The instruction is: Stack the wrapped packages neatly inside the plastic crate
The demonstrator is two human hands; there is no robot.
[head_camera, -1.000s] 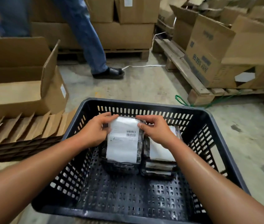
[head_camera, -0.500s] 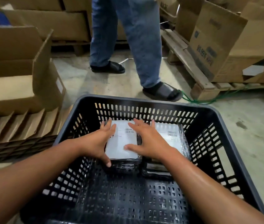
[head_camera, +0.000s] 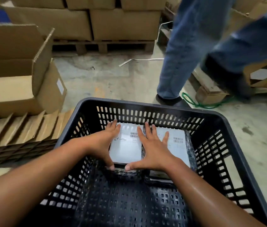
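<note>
Since a moment ago, our left hand (head_camera: 101,143) and right hand (head_camera: 154,149) have flattened, fingers spread, pressing the white-labelled wrapped package (head_camera: 126,149) between them inside the black slotted plastic crate (head_camera: 219,145).

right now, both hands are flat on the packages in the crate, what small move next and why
Probably lift both hands clear: the left package and right package already lie level, side by side against the crate far wall.

Both forearms reached forward, converging. Left hand (head_camera: 102,143) lay palm down, fingers spread; right hand (head_camera: 154,149) likewise flat, thumb tips nearly meeting.
</note>
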